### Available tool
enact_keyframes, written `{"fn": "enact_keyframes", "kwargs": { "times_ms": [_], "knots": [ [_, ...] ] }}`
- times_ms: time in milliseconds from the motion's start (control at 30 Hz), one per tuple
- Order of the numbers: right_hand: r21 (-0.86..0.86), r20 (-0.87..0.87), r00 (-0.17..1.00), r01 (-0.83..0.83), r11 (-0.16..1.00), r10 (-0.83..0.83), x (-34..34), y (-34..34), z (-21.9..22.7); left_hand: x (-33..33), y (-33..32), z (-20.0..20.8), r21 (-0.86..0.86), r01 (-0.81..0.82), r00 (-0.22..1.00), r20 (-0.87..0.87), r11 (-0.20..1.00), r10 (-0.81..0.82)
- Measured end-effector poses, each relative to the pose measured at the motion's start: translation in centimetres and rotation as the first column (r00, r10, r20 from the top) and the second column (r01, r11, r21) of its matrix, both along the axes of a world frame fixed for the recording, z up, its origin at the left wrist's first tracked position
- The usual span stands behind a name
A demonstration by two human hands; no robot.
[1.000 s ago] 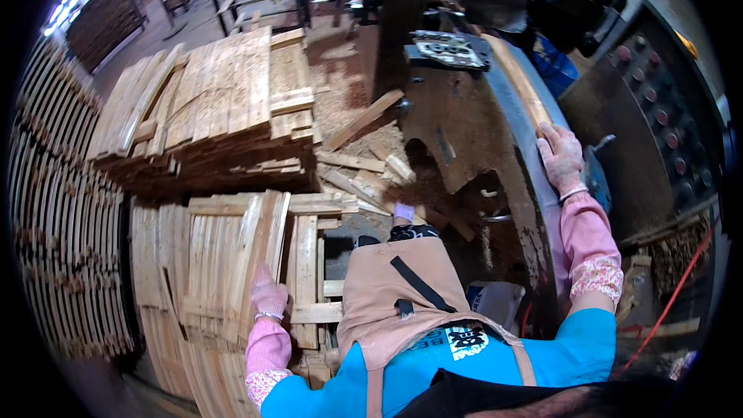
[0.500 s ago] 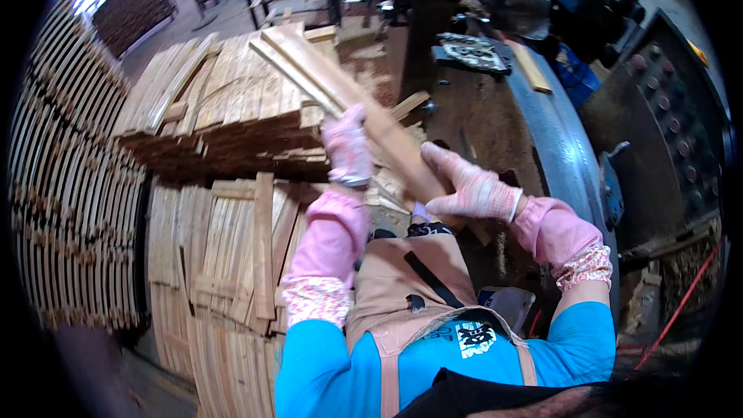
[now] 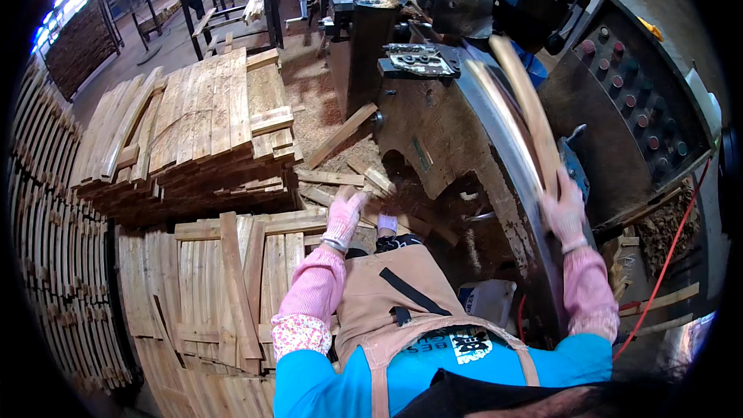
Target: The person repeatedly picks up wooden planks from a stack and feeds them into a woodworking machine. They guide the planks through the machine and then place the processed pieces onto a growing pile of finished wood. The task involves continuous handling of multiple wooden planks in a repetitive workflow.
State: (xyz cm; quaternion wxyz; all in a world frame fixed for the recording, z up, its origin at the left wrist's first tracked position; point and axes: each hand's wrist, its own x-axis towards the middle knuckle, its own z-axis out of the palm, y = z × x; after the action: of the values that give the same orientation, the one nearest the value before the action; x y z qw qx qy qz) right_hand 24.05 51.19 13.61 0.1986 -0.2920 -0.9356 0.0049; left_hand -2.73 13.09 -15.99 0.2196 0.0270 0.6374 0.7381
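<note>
**Right hand grips wooden board along metal surface; left hand held apart**

Head view. Board is right where the surface is, running lengthwise over it, far end toward the machine head. Left of surface: its brown side wall, then a strip of sawdust-covered floor with loose offcuts, then the upper board stack, some ends jutting unevenly. Lower stack also left of surface, nearer the body. Right of surface: control panel close by, so sideways room is tight there; red cable beyond.

Hard to see: board is motion-blurred; pale streak just left of it could be a second board or shine on the metal. Can't tell if board touches surface. Slatted wood pile far left of surface is cut off by dark rim.

Hands, both gloved: right one wraps the board's near end, fingers closed around it, underside hidden. Left one is well left of surface, near the offcuts, fingers loosely extended and close together, blurred; contact can't be told.
</note>
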Motion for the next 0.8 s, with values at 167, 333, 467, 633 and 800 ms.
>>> {"fn": "enact_keyframes", "kwargs": {
  "times_ms": [167,333,467,633,800],
  "knots": [
    [0.06,-0.328,0.941,-0.06,0.996,0.076,-17.8,5.3,-1.2,2.9,-4.6,-3.4,-0.188,-0.115,0.991,-0.083,0.975,0.101],
    [0.1,-0.1,0.994,-0.022,0.995,0.032,-24.7,5.8,-1.0,5.3,-11.1,6.4,-0.862,-0.05,0.997,-0.011,0.504,0.08],
    [0.003,-0.071,0.989,-0.128,0.992,0.128,-15.3,3.8,-1.7,8.4,-21.1,4.1,-0.98,-0.191,0.981,-0.189,0.059,0.033],
    [-0.013,0.127,0.983,-0.132,0.991,0.133,0.3,0.8,-0.9,14.3,-30.7,1.4,-0.985,0.029,0.958,-0.022,-0.173,0.286],
    [-0.002,-0.047,0.994,-0.103,0.995,0.103,3.3,-0.9,-0.6,11.6,-30.3,1.7,-0.97,0.229,0.956,0.208,-0.08,0.209]
  ]
}}
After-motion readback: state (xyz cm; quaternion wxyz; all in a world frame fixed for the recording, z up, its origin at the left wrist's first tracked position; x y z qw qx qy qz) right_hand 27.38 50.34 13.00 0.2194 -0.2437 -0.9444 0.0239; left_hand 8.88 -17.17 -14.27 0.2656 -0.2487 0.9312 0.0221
